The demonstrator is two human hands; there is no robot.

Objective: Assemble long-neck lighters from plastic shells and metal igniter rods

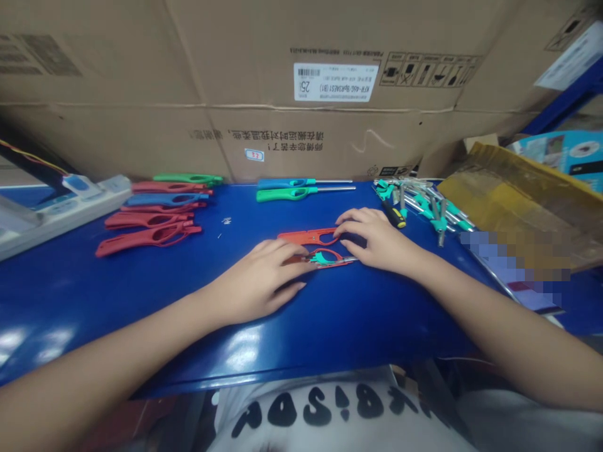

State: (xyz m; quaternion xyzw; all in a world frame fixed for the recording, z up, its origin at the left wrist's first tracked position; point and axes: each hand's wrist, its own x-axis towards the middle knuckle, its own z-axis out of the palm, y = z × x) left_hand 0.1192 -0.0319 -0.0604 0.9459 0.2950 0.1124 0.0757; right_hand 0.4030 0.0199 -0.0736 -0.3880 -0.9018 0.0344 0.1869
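My left hand point(271, 279) lies palm down with its fingers closed on a red lighter casing half point(346, 262). A teal trigger point(323, 257) and a thin metal tube sit inside that half; its handle end is hidden under my fingers. Just behind it lies an orange-red casing half point(306, 236) with a finger loop. My right hand point(374, 235) is curled at the right end of this second half, fingertips and thumb around its tip. The thumb is also close to the metal tube of the front piece.
Red, blue and green lighter casings point(148, 220) lie at left beside a white power strip point(94, 198). Two assembled lighters point(287, 193) lie at the back. At right are metal tubes with teal parts point(424, 204), a black-yellow tool point(394, 215) and a taped cardboard box point(513, 201).
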